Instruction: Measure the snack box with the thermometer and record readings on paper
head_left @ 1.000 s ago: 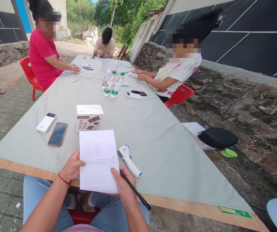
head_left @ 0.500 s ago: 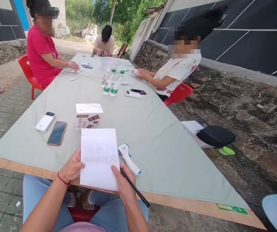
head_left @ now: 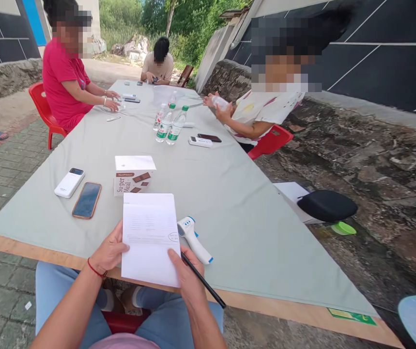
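Note:
A sheaf of white printed paper [head_left: 150, 228] with an oval stamp is held up at the table's near edge. My left hand [head_left: 111, 249] is closed on its left side, thumb on top, a red cord round the wrist. On the right side, my right hand [head_left: 188, 276] pinches the paper under its thumb. A black pen [head_left: 206, 283] also sits in that hand, slanting down to the right. Just past the paper lie a white infrared thermometer [head_left: 196, 240] and a white box [head_left: 134, 177] printed with chocolate bars. The paper hides the box's lower corner.
A phone [head_left: 86, 200] and a white power bank [head_left: 69, 182] lie to the left. Several water bottles [head_left: 176, 127] stand mid-table beyond another power bank [head_left: 200, 141]. Three people sit around the table [head_left: 237, 232], one holding clear plastic.
The person on the right has lifted the clear plastic and spread their hands around it. My hands and the paper stay nearly still.

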Motion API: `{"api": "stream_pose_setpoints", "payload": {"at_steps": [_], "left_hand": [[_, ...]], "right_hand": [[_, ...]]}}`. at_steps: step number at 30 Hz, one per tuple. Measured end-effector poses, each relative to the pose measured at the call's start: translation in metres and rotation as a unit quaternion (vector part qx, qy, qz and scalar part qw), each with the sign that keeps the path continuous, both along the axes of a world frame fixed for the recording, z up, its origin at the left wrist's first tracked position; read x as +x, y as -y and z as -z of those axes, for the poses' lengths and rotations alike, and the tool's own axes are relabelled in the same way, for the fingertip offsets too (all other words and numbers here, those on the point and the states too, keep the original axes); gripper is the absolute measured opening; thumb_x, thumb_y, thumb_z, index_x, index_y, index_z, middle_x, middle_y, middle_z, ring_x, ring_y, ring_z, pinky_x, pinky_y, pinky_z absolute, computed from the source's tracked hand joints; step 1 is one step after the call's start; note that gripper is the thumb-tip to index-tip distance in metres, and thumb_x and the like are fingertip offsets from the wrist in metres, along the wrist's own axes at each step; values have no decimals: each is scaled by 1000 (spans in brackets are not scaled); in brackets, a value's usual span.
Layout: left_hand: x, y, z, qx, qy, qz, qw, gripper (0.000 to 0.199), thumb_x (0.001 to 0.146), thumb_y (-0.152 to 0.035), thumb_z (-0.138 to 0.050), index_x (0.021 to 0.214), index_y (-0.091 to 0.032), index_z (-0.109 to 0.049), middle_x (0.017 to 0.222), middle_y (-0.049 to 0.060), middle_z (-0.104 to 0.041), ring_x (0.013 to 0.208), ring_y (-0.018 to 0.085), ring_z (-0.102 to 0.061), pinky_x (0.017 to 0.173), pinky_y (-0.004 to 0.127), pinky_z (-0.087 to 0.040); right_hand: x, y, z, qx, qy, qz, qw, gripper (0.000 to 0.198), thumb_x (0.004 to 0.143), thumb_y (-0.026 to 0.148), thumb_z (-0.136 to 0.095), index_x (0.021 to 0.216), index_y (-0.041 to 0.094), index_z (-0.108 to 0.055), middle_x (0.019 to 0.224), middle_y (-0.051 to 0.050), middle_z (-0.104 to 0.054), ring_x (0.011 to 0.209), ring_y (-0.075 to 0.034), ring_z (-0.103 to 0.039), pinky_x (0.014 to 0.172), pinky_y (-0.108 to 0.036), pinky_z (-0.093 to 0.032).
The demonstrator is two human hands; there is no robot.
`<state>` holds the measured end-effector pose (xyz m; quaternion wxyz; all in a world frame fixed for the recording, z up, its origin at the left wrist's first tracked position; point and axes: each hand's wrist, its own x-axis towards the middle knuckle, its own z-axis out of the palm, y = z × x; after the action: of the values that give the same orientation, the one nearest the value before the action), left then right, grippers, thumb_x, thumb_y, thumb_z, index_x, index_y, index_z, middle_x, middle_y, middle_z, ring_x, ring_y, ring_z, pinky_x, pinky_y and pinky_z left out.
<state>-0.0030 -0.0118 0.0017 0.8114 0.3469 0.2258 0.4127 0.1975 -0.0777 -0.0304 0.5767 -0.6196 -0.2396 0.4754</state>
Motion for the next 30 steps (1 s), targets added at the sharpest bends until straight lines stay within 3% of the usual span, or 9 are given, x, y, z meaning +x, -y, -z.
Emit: {"api": "stream_pose_setpoints", "payload": {"at_steps": [8, 21, 30], "left_hand": [[0, -1, 5, -26, 9, -3, 1000, 86, 67, -4, -67, 145, -28, -43, 140, 6, -58, 131, 28, -52, 112, 42, -40], [-1, -1, 8, -48, 28, -9, 998, 64, 78, -11, -68, 139, -25, -52, 136, 7, -62, 130, 28, -54, 113, 43, -39], [0, -1, 10, -46, 30, -2, 998, 61, 82, -16, -69, 140, -23, -51, 139, 10, -58, 130, 28, -54, 112, 41, -41]], "right_hand": [[0, 0, 1, -7, -7, 4, 1000, 48, 59, 54, -82, 89, 17, -75, 83, -7, -76, 73, -24, -68, 65, -33, -56], [0, 0, 7, 0, 13, 5, 1000, 48, 60, 54, -81, 89, 16, -74, 79, -6, -75, 68, -22, -66, 61, -31, -54], [1, 1, 9, -4, 23, 6, 1000, 47, 61, 54, -80, 90, 17, -74, 80, -6, -75, 69, -22, -66, 62, -31, -54]]}}
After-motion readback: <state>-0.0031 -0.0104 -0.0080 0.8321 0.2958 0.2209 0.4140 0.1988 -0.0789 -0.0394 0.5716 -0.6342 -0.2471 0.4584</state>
